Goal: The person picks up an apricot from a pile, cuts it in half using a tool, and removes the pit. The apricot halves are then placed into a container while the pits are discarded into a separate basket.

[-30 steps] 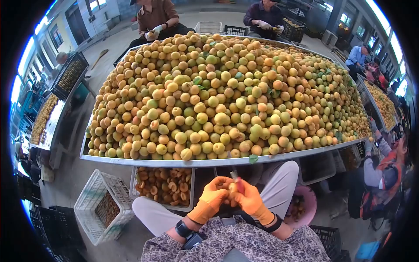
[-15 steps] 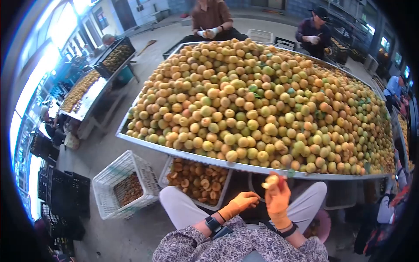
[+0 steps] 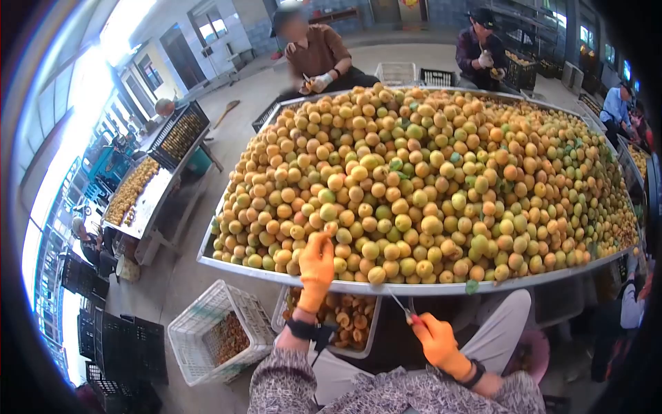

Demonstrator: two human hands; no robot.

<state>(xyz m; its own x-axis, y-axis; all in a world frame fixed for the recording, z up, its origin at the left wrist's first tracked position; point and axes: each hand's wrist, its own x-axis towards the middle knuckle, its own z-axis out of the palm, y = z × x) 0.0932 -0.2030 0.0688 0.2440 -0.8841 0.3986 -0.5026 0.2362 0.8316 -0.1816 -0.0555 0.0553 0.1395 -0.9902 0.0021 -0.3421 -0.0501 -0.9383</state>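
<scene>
A metal-edged table (image 3: 276,277) bears a large heap of yellow-orange and greenish fruit (image 3: 414,200). My left hand (image 3: 317,268), in an orange glove, reaches over the near edge onto the heap, its fingers closed around a fruit at the fingertips. In an orange glove too, my right hand (image 3: 438,345) is closed on the red handle of a small knife (image 3: 400,301), whose blade points up and left, just below the table's edge. Under that edge, a white crate (image 3: 369,337) holds halved fruit (image 3: 348,319), partly hidden by my left forearm.
A white basket (image 3: 186,345) with brown pits stands at the lower left. Two people (image 3: 324,52) (image 3: 483,52) sit beyond the table. Black crates (image 3: 127,345) are stacked far left, near another table (image 3: 148,207) with fruit. A pink basin (image 3: 534,355) is beside my right knee.
My left hand has moved up and left onto the heap. My right hand has lowered, and the cut fruit seen in it before is gone; the knife now shows. The view has shifted.
</scene>
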